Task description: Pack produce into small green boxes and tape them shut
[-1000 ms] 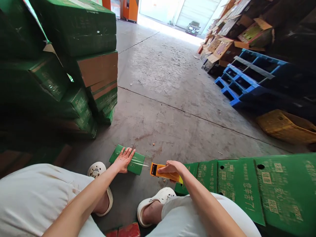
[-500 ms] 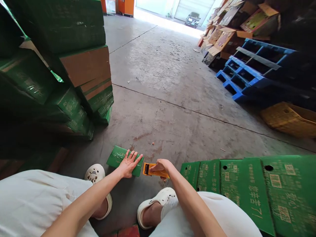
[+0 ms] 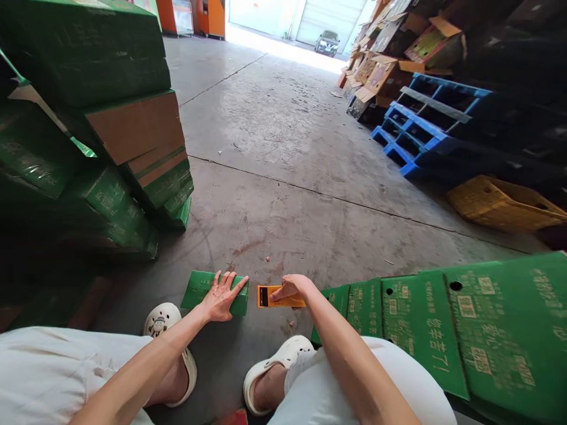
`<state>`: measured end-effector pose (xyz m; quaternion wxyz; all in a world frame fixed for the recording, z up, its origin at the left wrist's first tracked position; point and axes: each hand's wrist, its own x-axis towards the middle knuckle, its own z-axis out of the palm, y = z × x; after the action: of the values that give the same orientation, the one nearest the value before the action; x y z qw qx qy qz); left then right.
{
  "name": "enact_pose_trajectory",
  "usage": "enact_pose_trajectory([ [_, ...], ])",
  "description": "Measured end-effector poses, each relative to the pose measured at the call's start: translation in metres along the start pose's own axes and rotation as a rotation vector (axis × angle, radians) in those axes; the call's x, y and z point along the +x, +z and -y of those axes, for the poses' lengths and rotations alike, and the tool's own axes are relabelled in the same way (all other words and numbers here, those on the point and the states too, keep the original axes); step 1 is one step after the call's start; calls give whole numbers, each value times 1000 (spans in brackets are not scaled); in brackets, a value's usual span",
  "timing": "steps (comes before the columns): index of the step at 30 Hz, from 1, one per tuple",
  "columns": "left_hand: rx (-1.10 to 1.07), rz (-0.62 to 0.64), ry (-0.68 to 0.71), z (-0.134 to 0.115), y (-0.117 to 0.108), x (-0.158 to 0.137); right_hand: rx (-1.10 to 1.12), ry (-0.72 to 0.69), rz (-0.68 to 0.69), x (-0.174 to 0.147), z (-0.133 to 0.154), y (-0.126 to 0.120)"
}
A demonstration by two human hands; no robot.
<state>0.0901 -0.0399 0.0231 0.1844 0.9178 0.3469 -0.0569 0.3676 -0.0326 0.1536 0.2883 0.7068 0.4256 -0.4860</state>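
Observation:
My left hand lies on a small green cardboard box or panel low in front of me, with its fingers spread over the right part. Pale printed characters show on the green face. To the right, my right hand grips a flat orange hand tool with a dark end that points left toward the green cardboard. A narrow gap separates the two. My palm hides part of the tool, so its exact kind is unclear.
Flattened green cartons lean in a row at my right. Stacked green boxes stand at the left. Farther right are blue pallets, a yellow crate and piled open cartons. My white clogs flank the work.
The view has shifted slightly right and down. My right hand has drawn the orange tool a little away from the green cardboard, widening the gap. My left hand stays spread on the cardboard.

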Motion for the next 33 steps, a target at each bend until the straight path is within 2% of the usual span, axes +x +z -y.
enact_pose_trajectory([
  [4,28,36,-7,-1,6,1,-132,0,-82,3,0,5],
  [10,74,96,-30,-5,10,6,-235,32,-134,23,24,23],
  [17,122,38,-25,-11,21,8,-215,-14,-185,38,44,29],
  [27,74,70,71,-17,20,13,-137,16,-61,31,38,37],
  [33,41,95,73,-17,15,11,-123,6,-118,33,42,41],
])
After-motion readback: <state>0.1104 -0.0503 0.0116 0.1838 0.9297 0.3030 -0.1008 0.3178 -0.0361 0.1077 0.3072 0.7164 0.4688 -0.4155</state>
